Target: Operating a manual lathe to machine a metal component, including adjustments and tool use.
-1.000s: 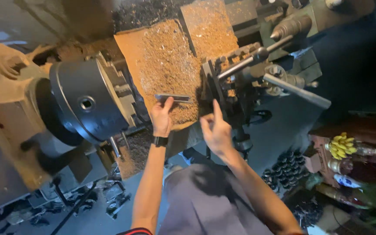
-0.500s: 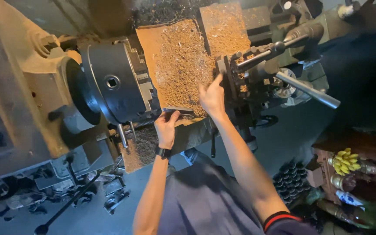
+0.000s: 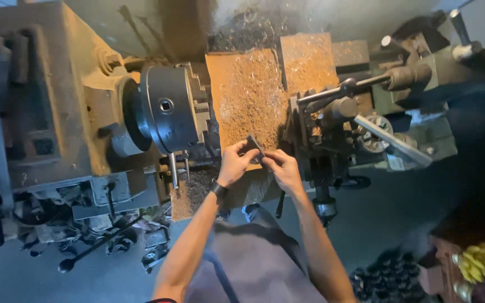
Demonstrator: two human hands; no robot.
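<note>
Both hands met at the centre of the frame. The left hand (image 3: pixel 234 164) and right hand (image 3: pixel 283 170) were pinched together on a small dark metal piece (image 3: pixel 254 147), held between their fingertips just above the lathe's chip-covered board (image 3: pixel 248 95). The chuck (image 3: pixel 169 109) sat to the left, the tool post (image 3: pixel 315 120) just right.

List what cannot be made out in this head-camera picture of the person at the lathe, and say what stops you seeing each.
- Small dark metal piece: shape unclear, head view; left hand and right hand cover its ends.
- Yellow items: blurred, partly cut off by the right edge.
- Dark round parts: in shadow on the floor, too dim to identify.
- Chuck jaws: turned away, blurred.
</note>
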